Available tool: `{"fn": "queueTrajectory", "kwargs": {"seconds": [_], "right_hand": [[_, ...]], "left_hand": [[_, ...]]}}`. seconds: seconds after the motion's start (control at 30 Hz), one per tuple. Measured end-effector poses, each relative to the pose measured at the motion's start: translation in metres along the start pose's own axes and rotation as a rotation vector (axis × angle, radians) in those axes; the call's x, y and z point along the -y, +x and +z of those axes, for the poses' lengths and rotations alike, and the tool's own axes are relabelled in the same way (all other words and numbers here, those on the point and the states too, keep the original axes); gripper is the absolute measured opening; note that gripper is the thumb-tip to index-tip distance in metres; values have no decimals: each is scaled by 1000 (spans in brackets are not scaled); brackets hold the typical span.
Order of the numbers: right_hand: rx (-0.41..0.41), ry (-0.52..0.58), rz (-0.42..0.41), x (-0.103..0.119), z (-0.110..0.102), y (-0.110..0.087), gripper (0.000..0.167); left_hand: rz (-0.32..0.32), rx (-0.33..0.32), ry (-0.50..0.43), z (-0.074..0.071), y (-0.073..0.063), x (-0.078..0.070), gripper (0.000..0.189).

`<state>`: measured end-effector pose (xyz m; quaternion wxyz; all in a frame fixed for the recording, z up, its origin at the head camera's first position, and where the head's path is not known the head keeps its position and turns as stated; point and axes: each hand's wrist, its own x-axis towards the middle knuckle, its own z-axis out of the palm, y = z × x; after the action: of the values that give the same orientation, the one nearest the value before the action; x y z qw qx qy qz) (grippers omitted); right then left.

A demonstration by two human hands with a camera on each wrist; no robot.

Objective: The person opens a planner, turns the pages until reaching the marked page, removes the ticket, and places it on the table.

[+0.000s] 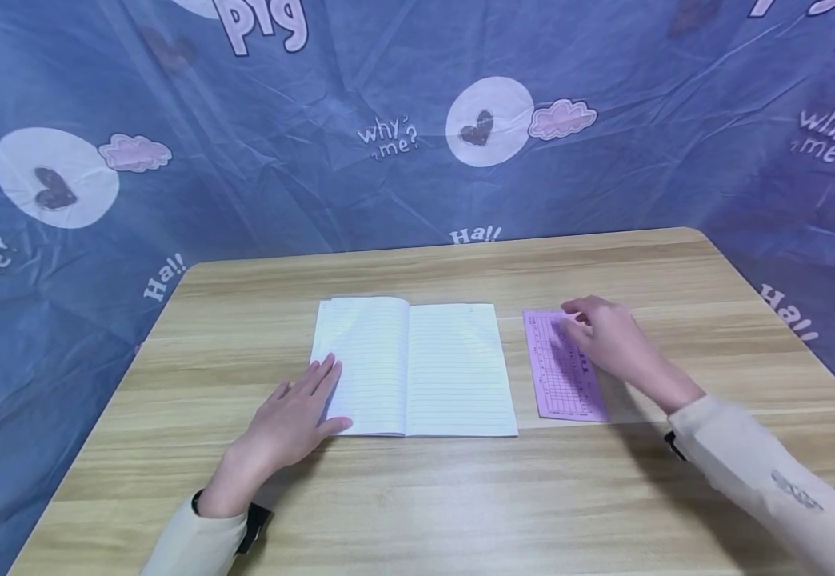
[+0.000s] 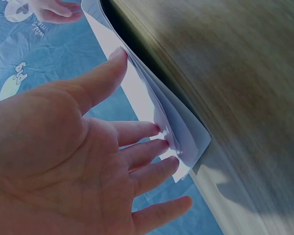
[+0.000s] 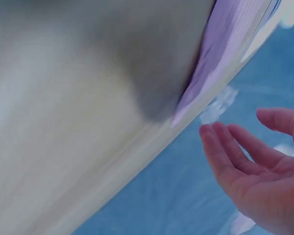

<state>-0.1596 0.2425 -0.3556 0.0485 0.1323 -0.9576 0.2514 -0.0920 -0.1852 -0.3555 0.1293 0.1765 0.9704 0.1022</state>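
Observation:
An open notebook [image 1: 453, 368] with lined white pages lies on the wooden table. My left hand [image 1: 295, 420] rests on the edge of its left page, fingers spread and fairly straight. In the left wrist view the fingertips [image 2: 169, 164] touch the pages, whose corner is slightly lifted. To the notebook's right lies a purple printed sheet [image 1: 557, 376] with a grid on it. Over its upper right corner hovers my right hand [image 1: 608, 332], fingers loosely bent with nothing between them. From the right wrist, a gap shows between that hand [image 3: 259, 166] and the purple sheet [image 3: 210, 63].
The wooden table [image 1: 417, 504] has rounded far corners. Behind it and at both sides hangs a blue cloth [image 1: 345, 192] with printed words, hearts and clouds. Black bands circle both wrists below light sleeves [image 1: 756, 464].

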Motion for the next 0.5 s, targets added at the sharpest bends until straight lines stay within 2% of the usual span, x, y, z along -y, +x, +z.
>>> {"fn": "queueTrajectory", "kwargs": {"seconds": [0.17, 0.33, 0.5], "right_hand": [[-45, -58, -209, 25, 17, -32, 40], [30, -83, -332, 42, 33, -58, 57], [80, -103, -428, 56, 46, -76, 61]], "left_hand": [[3, -2, -2, -1, 0, -1, 76], [-2, 2, -1, -1, 0, -2, 76], [-4, 0, -6, 0, 0, -1, 73]]}}
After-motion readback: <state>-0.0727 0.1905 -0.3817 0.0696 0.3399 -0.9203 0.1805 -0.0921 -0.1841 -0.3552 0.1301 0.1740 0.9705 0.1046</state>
